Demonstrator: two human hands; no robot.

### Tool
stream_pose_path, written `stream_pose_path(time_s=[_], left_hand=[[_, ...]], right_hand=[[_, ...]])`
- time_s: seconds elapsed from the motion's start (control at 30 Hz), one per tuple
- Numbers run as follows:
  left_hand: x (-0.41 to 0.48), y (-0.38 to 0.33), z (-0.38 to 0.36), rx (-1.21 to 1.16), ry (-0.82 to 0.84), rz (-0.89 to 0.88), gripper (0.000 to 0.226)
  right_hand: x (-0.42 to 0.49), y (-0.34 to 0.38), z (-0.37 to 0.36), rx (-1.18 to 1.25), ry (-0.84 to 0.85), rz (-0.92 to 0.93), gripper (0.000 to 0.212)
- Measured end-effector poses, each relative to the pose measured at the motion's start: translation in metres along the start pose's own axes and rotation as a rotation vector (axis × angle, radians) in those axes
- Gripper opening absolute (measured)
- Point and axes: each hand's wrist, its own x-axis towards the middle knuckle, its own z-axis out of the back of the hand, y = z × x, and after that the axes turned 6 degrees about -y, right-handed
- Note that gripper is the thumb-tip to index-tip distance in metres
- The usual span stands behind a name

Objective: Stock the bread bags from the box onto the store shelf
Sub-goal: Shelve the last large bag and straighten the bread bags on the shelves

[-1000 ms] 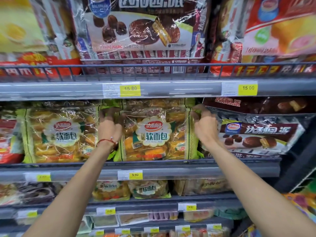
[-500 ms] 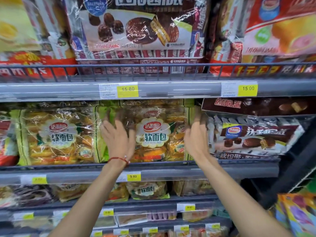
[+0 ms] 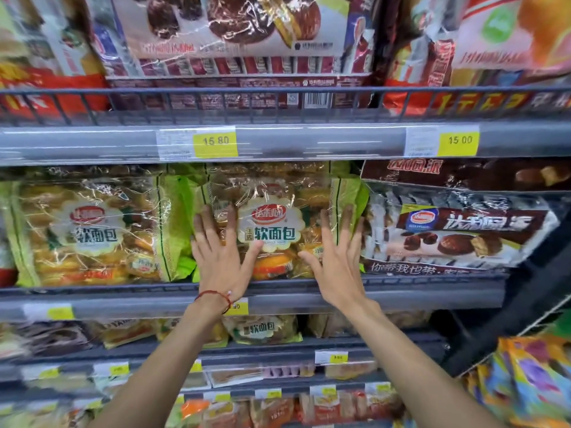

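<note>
A clear bread bag [image 3: 275, 217] with green edges and a white scalloped label stands upright on the middle shelf [image 3: 432, 296]. My left hand [image 3: 221, 257], with a red string at the wrist, lies flat with spread fingers on the bag's lower left front. My right hand [image 3: 335, 257] presses flat on its lower right front. Neither hand grips anything. A second, matching bread bag [image 3: 89, 233] stands just to the left on the same shelf. The box is out of view.
Chocolate pie packs [image 3: 457, 233] crowd the bag's right side. The upper shelf [image 3: 309, 140] with yellow price tags hangs close above the bags. Lower shelves hold more bread bags [image 3: 262, 330]. Colourful packets [image 3: 531, 384] sit at lower right.
Both hands let go of the bag's top corners, slid down its front and now lie flat and open against it. The bag stands further back on the shelf.
</note>
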Motion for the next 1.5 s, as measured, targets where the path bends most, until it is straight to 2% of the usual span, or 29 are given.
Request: stream_pose_path(time_s=[0.27,0.43,0.57,0.73,1.07,1.2,1.33,1.4,1.5], left_hand=[[-0.001,-0.003,0.001,0.007,-0.015,-0.008,0.082],[-0.011,0.005,0.015,-0.061,0.043,-0.097,0.076],[-0.022,0.032,0.037,-0.17,0.043,-0.187,0.069],[-0.032,0.09,0.083,-0.274,0.01,-0.26,0.06],[0.002,0.223,0.132,-0.176,-0.075,-0.079,0.058],[0.031,0.259,0.144,-0.115,-0.133,0.092,0.067],[0.06,0.277,0.155,-0.148,-0.094,0.306,0.077],[0.073,0.279,0.16,-0.196,-0.085,0.289,0.077],[0.086,0.281,0.162,-0.316,-0.089,0.239,0.081]], right_hand=[[-0.003,0.009,0.002,-0.082,0.007,-0.02,0.086],[-0.026,0.035,0.0,-0.09,0.003,-0.134,0.074],[-0.051,0.08,-0.009,-0.03,-0.034,-0.14,0.077],[-0.074,0.159,-0.035,0.071,0.017,-0.217,0.067],[-0.061,0.29,-0.078,0.325,0.005,-0.009,0.061],[-0.031,0.309,-0.086,0.301,0.02,-0.054,0.062],[-0.005,0.321,-0.092,0.199,0.018,-0.144,0.048],[0.004,0.324,-0.095,0.213,-0.009,-0.173,0.055],[0.014,0.326,-0.097,0.233,-0.104,-0.142,0.078]])
